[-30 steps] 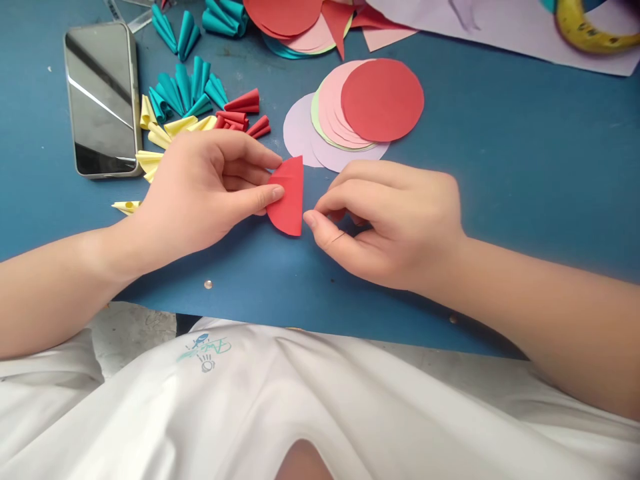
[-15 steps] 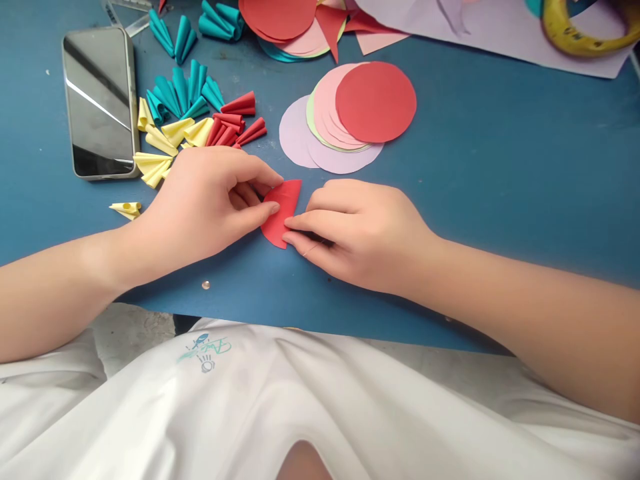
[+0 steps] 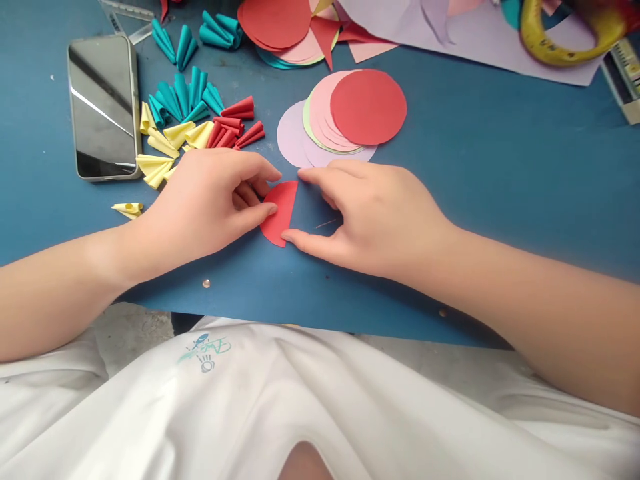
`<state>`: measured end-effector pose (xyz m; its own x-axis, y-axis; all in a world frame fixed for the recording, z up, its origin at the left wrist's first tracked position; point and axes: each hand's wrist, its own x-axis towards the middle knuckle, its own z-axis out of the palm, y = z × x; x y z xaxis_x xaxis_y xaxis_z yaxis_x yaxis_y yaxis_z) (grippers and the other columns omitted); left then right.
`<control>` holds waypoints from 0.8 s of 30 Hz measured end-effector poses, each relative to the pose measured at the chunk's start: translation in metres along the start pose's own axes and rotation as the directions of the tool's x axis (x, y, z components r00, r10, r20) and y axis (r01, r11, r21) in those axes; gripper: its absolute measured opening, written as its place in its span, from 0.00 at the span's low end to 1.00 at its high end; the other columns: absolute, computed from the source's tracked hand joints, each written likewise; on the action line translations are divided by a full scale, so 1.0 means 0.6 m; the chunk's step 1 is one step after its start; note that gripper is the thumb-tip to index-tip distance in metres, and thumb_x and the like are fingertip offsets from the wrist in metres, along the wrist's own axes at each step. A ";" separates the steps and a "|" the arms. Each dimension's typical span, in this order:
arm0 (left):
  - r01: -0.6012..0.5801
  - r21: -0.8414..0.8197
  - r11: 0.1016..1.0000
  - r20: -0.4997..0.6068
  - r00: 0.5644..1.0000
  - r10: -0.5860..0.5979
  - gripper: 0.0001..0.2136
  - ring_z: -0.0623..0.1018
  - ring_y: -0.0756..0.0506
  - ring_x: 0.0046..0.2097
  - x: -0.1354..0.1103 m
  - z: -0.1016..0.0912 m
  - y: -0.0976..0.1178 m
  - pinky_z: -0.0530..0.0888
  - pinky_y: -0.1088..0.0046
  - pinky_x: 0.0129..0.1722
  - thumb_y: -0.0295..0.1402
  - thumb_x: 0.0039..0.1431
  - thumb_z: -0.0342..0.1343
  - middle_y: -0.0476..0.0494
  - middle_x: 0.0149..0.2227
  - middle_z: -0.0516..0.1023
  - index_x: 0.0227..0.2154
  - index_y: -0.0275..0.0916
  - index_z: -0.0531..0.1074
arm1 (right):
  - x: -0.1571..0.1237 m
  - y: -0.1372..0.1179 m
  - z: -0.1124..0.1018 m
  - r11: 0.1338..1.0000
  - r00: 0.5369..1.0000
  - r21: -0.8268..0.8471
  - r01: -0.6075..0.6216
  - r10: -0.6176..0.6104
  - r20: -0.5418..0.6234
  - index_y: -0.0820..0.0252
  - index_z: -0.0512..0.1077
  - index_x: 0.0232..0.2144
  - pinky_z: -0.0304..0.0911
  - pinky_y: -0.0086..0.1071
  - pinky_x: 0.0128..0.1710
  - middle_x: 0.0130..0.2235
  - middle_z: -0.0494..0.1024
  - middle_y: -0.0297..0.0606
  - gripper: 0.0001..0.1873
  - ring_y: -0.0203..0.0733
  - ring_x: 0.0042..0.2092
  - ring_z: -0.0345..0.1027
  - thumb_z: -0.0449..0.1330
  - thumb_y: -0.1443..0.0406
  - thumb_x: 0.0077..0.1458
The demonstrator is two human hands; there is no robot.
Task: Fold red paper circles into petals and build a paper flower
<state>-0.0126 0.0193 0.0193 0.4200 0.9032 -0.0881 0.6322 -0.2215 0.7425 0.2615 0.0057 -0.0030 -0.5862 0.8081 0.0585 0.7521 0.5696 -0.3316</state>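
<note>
A red paper circle folded into a half-disc (image 3: 279, 213) lies on the blue table (image 3: 500, 173) in front of me. My left hand (image 3: 205, 200) pinches its curved left side between thumb and fingers. My right hand (image 3: 380, 213) rests flat to its right with the fingers apart. Its forefinger tip touches the top of the straight fold and its thumb tip touches the bottom. Just beyond the hands is a stack of cut paper circles (image 3: 367, 107), red on top with pink, green and lilac below.
Small folded paper cones lie at the left: teal (image 3: 180, 93), red (image 3: 233, 127) and yellow (image 3: 165, 143). A phone (image 3: 103, 107) lies face up at the far left. More cut circles (image 3: 280, 27), a lilac sheet (image 3: 450, 33) and a yellow tape measure (image 3: 555, 40) sit at the back.
The half-disc came down from a raised hold to lie flat on the table. My right hand opened from a curled pinch, spreading forefinger and thumb to the two ends of the fold.
</note>
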 end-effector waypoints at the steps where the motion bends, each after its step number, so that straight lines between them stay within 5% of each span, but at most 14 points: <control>1: -0.003 0.002 1.000 -0.003 1.000 0.003 0.13 0.95 0.34 0.48 0.001 0.000 -0.001 0.97 0.51 0.58 0.46 0.71 0.75 0.44 0.45 0.96 0.52 0.49 0.92 | 0.001 0.000 0.001 1.000 1.000 -0.014 -0.009 0.009 -0.002 0.65 0.87 0.67 0.80 0.50 0.40 0.52 0.91 0.55 0.28 0.69 0.49 0.88 0.83 0.61 0.70; 5: -0.020 -0.029 0.999 0.003 1.000 0.020 0.12 0.94 0.34 0.45 0.004 0.000 -0.005 0.97 0.50 0.55 0.45 0.70 0.75 0.43 0.44 0.95 0.51 0.50 0.92 | -0.001 0.000 0.003 1.000 1.000 -0.019 -0.022 0.022 -0.001 0.66 0.83 0.72 0.81 0.52 0.39 0.55 0.90 0.56 0.36 0.71 0.49 0.87 0.84 0.59 0.69; 11: -0.083 -0.077 0.994 0.028 0.996 0.086 0.09 0.93 0.37 0.44 0.004 -0.002 -0.010 0.95 0.56 0.52 0.41 0.72 0.74 0.44 0.45 0.96 0.51 0.50 0.93 | -0.010 0.004 -0.005 0.997 0.999 0.056 0.045 -0.044 -0.021 0.53 0.82 0.76 0.84 0.52 0.43 0.53 0.91 0.53 0.26 0.68 0.49 0.87 0.73 0.61 0.81; 14: -0.119 -0.060 0.991 0.021 0.992 0.121 0.09 0.94 0.38 0.47 0.003 -0.002 -0.011 0.94 0.62 0.51 0.41 0.75 0.72 0.45 0.46 0.96 0.53 0.50 0.93 | -0.009 0.014 0.004 0.991 0.997 0.119 0.053 -0.045 -0.068 0.50 0.86 0.71 0.86 0.56 0.48 0.52 0.90 0.50 0.20 0.67 0.49 0.86 0.71 0.61 0.83; 18: -0.227 -0.093 0.969 -0.014 0.974 0.227 0.10 0.94 0.38 0.46 0.004 -0.001 -0.016 0.95 0.62 0.47 0.46 0.77 0.74 0.42 0.46 0.96 0.52 0.49 0.92 | -0.001 0.039 0.036 0.942 0.942 0.277 0.189 -0.095 -0.322 0.48 0.87 0.53 0.84 0.55 0.45 0.43 0.86 0.46 0.04 0.63 0.43 0.83 0.71 0.60 0.85; 21: -0.251 -0.090 0.964 -0.048 0.968 0.247 0.12 0.95 0.36 0.48 0.004 -0.003 -0.022 0.97 0.58 0.53 0.48 0.79 0.73 0.40 0.49 0.96 0.56 0.50 0.92 | 0.003 0.053 0.053 0.864 0.866 0.359 0.354 -0.158 -0.475 0.49 0.83 0.45 0.80 0.50 0.38 0.36 0.81 0.40 0.11 0.56 0.36 0.79 0.67 0.59 0.87; 24: -0.268 -0.045 0.962 -0.045 0.963 0.266 0.18 0.95 0.35 0.49 0.005 -0.009 -0.027 0.95 0.58 0.56 0.49 0.74 0.78 0.41 0.49 0.96 0.60 0.49 0.92 | -0.001 0.054 0.053 0.861 0.871 0.398 0.315 -0.096 -0.481 0.48 0.82 0.43 0.78 0.50 0.36 0.34 0.79 0.39 0.14 0.55 0.34 0.76 0.68 0.55 0.88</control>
<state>-0.0251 0.0274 0.0105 0.5434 0.8273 0.1428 0.4665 -0.4389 0.7680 0.2764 0.0189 -0.0434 -0.4385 0.7215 0.5359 0.3432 0.6855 -0.6421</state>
